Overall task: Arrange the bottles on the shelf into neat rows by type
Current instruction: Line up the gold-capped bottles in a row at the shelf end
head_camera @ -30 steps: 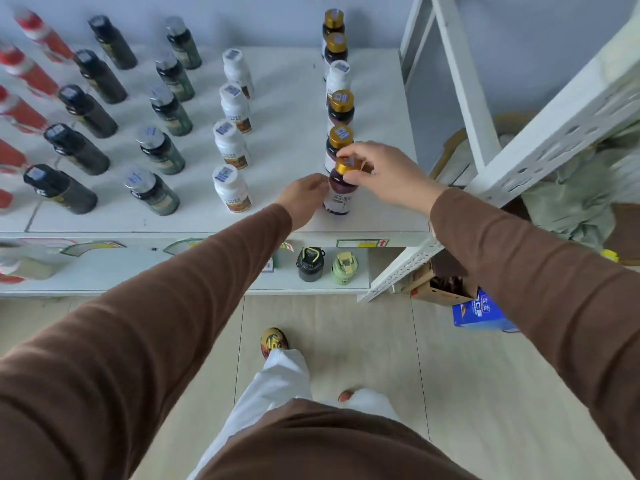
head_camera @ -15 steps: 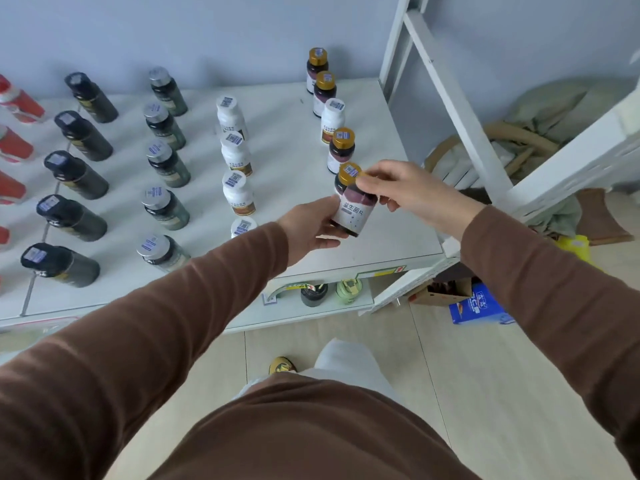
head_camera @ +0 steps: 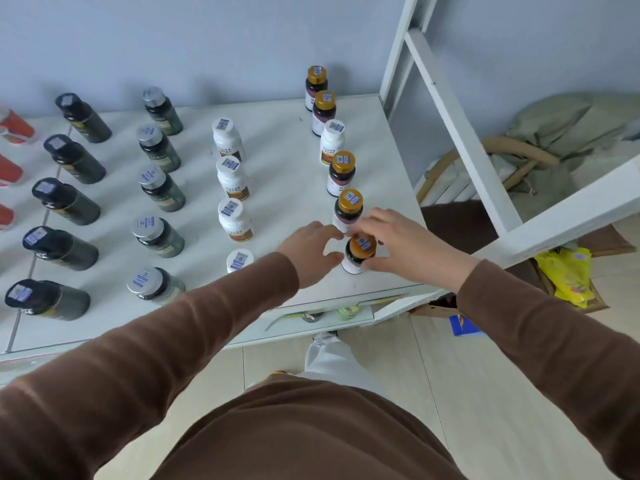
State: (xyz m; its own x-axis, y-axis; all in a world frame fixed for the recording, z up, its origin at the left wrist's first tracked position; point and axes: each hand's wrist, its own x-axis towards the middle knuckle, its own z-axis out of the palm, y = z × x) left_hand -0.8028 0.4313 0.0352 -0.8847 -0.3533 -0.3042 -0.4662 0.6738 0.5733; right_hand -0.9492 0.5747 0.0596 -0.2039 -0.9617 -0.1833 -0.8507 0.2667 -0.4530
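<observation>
From up here I look down on a white, flat shelf [head_camera: 277, 161] standing against a pale blue-grey wall [head_camera: 207, 39]. My right hand [head_camera: 401, 247] has its grip closed around a dark glass bottle with a gold cap [head_camera: 360, 252], which stands upright at the front of the shelf's right-hand row, near the front edge. My left hand [head_camera: 311, 251] sits just beside the same bottle, fingers curled loosely toward it; I cannot tell whether they touch it.

Behind that bottle the right-hand row runs back to the wall: more gold-capped dark bottles [head_camera: 348, 209], with one white plastic bottle [head_camera: 332, 140] standing among them. To the left stands a row of white bottles with white caps [head_camera: 233, 220], then a row of dark green bottles with silver caps [head_camera: 157, 233], then a row of black-capped dark bottles [head_camera: 59, 247]. Red-orange bottles [head_camera: 14, 128] show at the far left edge.

A white metal frame [head_camera: 457, 123] rises at the shelf's right corner. Beyond it lie a grey-green bundle of cloth [head_camera: 561, 116] and a yellow plastic bag [head_camera: 568, 275]. The floor [head_camera: 433, 393] is of pale beige tiles.
</observation>
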